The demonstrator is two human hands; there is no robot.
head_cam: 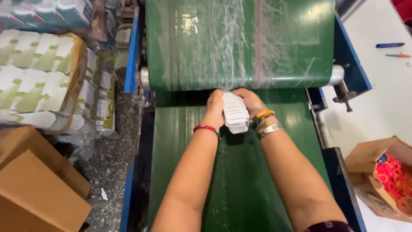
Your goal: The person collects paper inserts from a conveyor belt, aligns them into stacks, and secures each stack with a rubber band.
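**Both hands clamp a stack of white cards at the belt junction**

Fingers [214,99] of the left hand [214,112] curl tight round the left side of a stack of white flat cards [235,112], fingers of the right hand [251,102] wrap the right side and far end; both clenched on it, no gap showing, thumbs hidden under or behind the stack. Stack sits squeezed between the two palms, edges fanned a little toward the near end, likely pressed from both sides to square it up. It is held just above the lower green conveyor belt [240,180], right at the step where the upper green belt [240,43] rolls over its metal roller [337,75], so the hands sit where pieces would come off.

Red bangle [206,128] on left wrist, orange band and silver bangle [269,129] on right wrist.

Further out: blue machine frame [352,60] both sides of the belts. Right of the hands, a white tabletop [377,103] with a blue pen [389,44] far off, and an open cardboard box of pink and orange rubber bands [392,174] near the right forearm. Left of the hands, well apart, wrapped green-and-white packs [34,81] and brown cartons [34,184] on the floor
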